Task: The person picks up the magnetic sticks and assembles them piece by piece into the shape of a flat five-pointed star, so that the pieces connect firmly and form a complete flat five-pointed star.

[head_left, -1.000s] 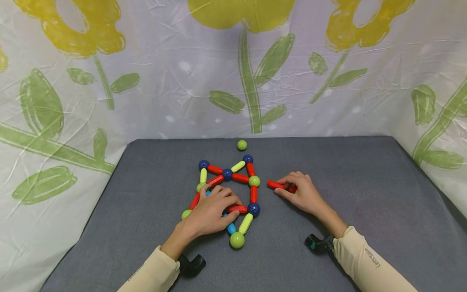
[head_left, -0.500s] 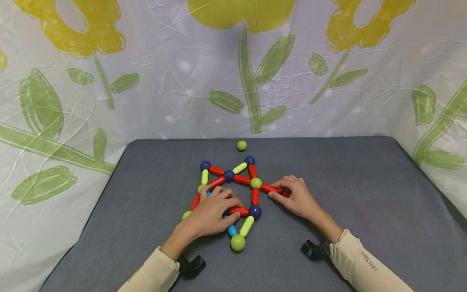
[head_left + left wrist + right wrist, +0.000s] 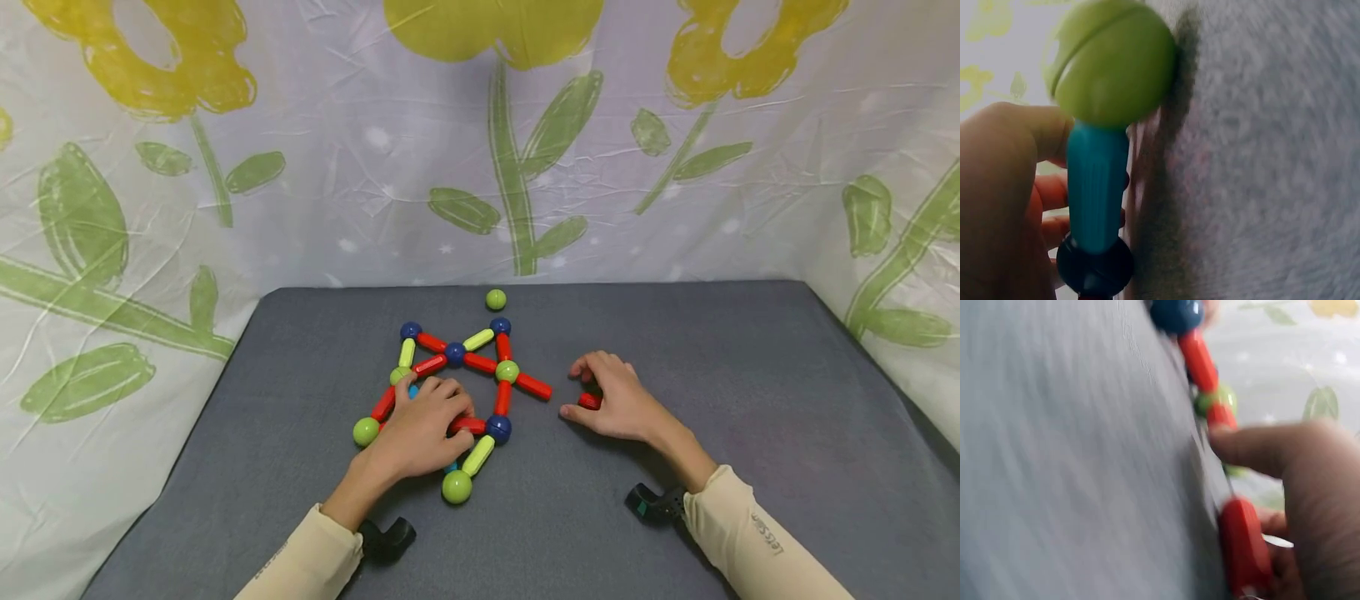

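A flat figure of magnetic rods and balls [image 3: 480, 363] lies on the grey table, made of red, yellow-green and blue rods with navy and green balls. My left hand [image 3: 416, 427] grips its near part, fingers bent over the rods; a blue rod [image 3: 1096, 187] between a green ball and a navy ball runs beside the fingers in the left wrist view. From the figure's right-hand green ball [image 3: 507, 372] sticks out a red rod [image 3: 535, 387]. My right hand [image 3: 618, 400] is just right of it, thumb and index spread, the lower fingers curled round another red rod [image 3: 1244, 547].
A loose green ball [image 3: 496, 299] sits near the table's back edge, behind the figure. Behind the table [image 3: 750, 350] hangs a pale cloth [image 3: 337, 167] printed with flowers. Each wrist wears a black camera strap.
My right hand brought a red rod to the right-hand green ball, where it now stays attached, and let go, drawing back right. The left hand and figure shifted slightly left.
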A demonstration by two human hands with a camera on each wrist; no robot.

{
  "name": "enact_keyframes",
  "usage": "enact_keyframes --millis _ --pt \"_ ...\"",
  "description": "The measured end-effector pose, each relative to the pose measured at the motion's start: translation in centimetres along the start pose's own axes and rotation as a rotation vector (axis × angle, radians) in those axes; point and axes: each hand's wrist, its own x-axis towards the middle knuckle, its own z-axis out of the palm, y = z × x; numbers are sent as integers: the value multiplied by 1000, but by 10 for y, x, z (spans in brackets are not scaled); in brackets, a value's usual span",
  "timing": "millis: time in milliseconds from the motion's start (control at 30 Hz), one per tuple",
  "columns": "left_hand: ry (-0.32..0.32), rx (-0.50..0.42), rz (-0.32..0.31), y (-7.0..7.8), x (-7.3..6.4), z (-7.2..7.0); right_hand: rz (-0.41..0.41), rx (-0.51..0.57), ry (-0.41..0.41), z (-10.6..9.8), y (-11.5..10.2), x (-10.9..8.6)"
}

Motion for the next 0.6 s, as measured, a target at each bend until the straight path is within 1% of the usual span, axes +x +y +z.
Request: enact_keyframes --millis 100,167,200,300,367,433,500,600 --pt "-6 16 -22 -1 0 -1 0 -15 -93 -12 4 -1" --pt "-5 18 -23 -1 1 0 -24 18 -123 -16 9 -1" --pt "-6 17 -22 -1 0 0 -42 43 -123 -16 11 -1" --pt "-7 11 0 0 0 2 -111 167 -101 -11 12 0" --pt "-9 11 23 0 0 3 -156 256 -88 -4 8 0" --pt "-8 9 43 1 0 4 -181 317 -85 1 0 1" --pt "-1 15 52 1 0 5 -193 362 -95 6 -8 2" --pt "4 15 51 1 -1 5 -216 369 -109 13 -20 2"
